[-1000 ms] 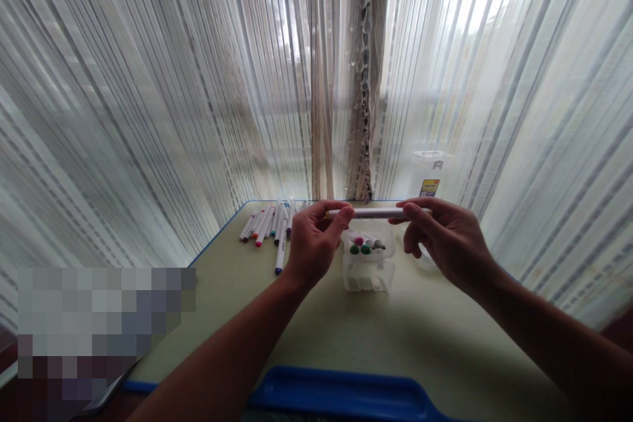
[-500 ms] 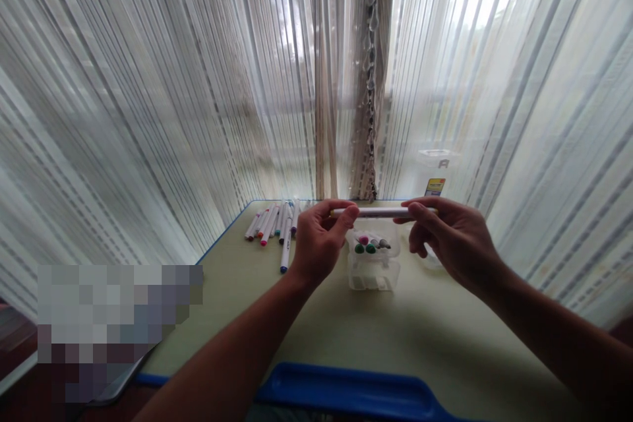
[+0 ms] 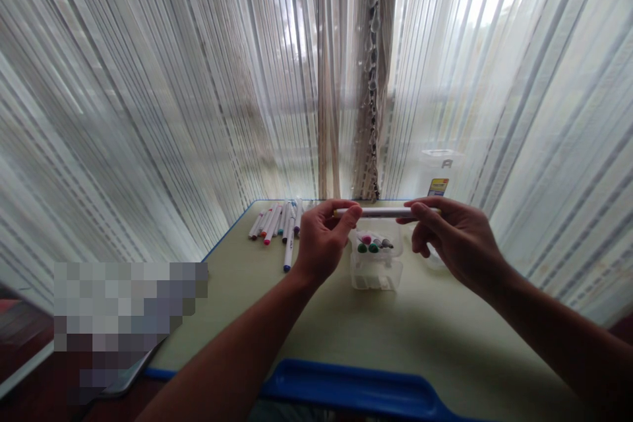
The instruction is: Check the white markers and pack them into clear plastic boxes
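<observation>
A white marker (image 3: 386, 212) with yellowish ends lies level between my two hands, above the table. My left hand (image 3: 326, 237) pinches its left end between thumb and fingers. At its right end, my right hand (image 3: 450, 231) grips it the same way, the lower fingers curled. Just below and behind the marker sits a clear plastic box (image 3: 376, 273), its lid open, with several markers (image 3: 373, 247) inside showing green, pink and grey ends. Left of my left hand lies a loose pile of white markers (image 3: 270, 224) with coloured caps; one blue-capped marker (image 3: 288, 244) points toward me.
A tall clear container (image 3: 438, 175) with a yellow label stands behind my right hand. The pale green table (image 3: 326, 323) has a blue tray edge (image 3: 351, 379) at the front. Striped sheer curtains (image 3: 198, 79) hang behind it. A blurred-out patch (image 3: 123, 316) covers the lower left.
The view has shifted slightly, so everything sits a little farther right. Both hands keep the same hold on the marker.
</observation>
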Demonstrator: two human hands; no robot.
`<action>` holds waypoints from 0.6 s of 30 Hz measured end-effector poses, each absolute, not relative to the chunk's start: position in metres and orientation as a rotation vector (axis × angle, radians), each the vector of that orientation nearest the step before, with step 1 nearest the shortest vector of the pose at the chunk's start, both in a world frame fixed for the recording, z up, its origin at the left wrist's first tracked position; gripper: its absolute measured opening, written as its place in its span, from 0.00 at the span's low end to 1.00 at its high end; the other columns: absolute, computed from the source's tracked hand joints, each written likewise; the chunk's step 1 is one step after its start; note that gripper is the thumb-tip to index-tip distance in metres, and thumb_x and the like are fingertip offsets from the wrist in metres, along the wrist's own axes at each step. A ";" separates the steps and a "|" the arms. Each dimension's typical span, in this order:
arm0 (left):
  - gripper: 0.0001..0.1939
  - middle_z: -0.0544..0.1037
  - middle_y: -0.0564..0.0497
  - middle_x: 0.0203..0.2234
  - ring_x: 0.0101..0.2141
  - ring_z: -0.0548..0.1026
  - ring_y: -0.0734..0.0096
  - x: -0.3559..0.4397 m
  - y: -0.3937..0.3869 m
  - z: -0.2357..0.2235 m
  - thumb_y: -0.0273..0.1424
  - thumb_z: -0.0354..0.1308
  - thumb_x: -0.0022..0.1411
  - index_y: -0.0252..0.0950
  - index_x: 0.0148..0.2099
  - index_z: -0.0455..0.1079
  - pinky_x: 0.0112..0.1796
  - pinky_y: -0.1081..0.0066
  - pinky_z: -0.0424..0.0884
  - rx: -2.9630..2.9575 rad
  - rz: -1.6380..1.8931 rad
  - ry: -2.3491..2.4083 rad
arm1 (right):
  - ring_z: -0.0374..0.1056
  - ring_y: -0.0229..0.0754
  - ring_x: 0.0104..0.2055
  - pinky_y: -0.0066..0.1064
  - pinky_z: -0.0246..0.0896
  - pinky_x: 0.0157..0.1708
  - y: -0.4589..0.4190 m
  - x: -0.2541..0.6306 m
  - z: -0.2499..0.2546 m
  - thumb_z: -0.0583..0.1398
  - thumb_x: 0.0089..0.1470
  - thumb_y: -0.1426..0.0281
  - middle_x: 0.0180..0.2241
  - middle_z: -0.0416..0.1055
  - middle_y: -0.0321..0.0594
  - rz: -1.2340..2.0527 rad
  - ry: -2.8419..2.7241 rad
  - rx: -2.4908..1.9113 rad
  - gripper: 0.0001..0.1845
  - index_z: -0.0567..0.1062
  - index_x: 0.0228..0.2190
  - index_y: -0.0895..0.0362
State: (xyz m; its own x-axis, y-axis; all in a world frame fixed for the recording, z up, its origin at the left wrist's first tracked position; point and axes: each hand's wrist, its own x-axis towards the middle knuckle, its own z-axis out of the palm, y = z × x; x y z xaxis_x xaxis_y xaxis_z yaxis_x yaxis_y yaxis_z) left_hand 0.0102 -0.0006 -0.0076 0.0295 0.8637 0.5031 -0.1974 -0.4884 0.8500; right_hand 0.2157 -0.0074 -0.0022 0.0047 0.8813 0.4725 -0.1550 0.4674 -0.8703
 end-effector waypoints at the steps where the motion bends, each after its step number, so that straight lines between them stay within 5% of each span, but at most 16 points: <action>1: 0.18 0.73 0.54 0.21 0.16 0.63 0.84 0.010 -0.001 -0.008 0.42 0.69 0.59 0.29 0.40 0.77 0.16 0.78 0.58 1.467 1.594 0.714 | 0.68 0.35 0.15 0.25 0.63 0.12 -0.007 0.216 -0.002 0.72 0.51 0.59 0.28 0.81 0.44 0.933 -1.317 -0.725 0.15 0.82 0.33 0.58; 18: 0.18 0.73 0.54 0.21 0.16 0.63 0.83 0.010 0.000 -0.008 0.42 0.69 0.59 0.30 0.40 0.78 0.16 0.79 0.58 1.464 1.600 0.718 | 0.68 0.35 0.15 0.25 0.63 0.12 -0.007 0.216 -0.001 0.72 0.50 0.58 0.27 0.81 0.44 0.940 -1.311 -0.729 0.16 0.82 0.32 0.58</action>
State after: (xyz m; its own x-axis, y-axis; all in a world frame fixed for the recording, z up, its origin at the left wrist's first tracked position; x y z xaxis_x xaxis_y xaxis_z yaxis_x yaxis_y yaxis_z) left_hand 0.0103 -0.0003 -0.0077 0.0251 0.8629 0.5048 -0.1958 -0.4909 0.8489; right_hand 0.2160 -0.0071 -0.0014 0.0049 0.8861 0.4635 -0.1551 0.4586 -0.8750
